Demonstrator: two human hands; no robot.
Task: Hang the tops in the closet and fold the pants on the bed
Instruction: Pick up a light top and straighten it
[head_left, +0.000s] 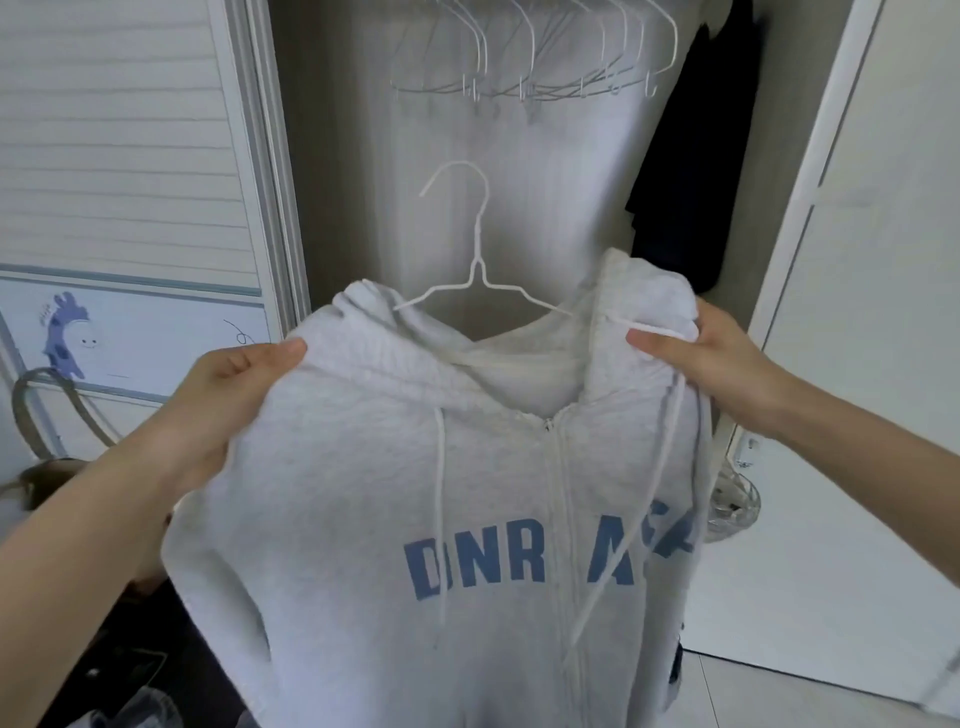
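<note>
- Closet (332, 218): open bay straight ahead of me, pale back wall, a white door standing open at the right edge.
- Hoodie (363, 519): light grey, zip front, zip closed up to the collar, blue block letters "DNR" left of the zip and partly creased letters right of it. It hangs in front of the closet opening, held up at both shoulders by my hands, hood bunched toward my right.
- Sliding door (119, 156): white, slatted, left of the closet; a blue cartoon animal sticker sits on its lower panel.
- Dark garment (691, 171): black, hanging at the closet's right side, behind and above the hoodie.
- Empty hangers (524, 67): a row of white wire ones at the top of the closet, well above the hoodie.
- My left hand (228, 395): thumb on top, fingers curled under, gripping the hoodie's left shoulder.
- My right hand (711, 358): thumb pressed over the hood edge, fingers curled behind the cloth, pinching the right shoulder.
- Hanger (480, 260): white wire, its arms inside the hoodie's neck, hook free and upright above the collar, not on any rail.
- Drawcords (439, 493): two white ones, dangling down the hoodie's front either side of the zip.
</note>
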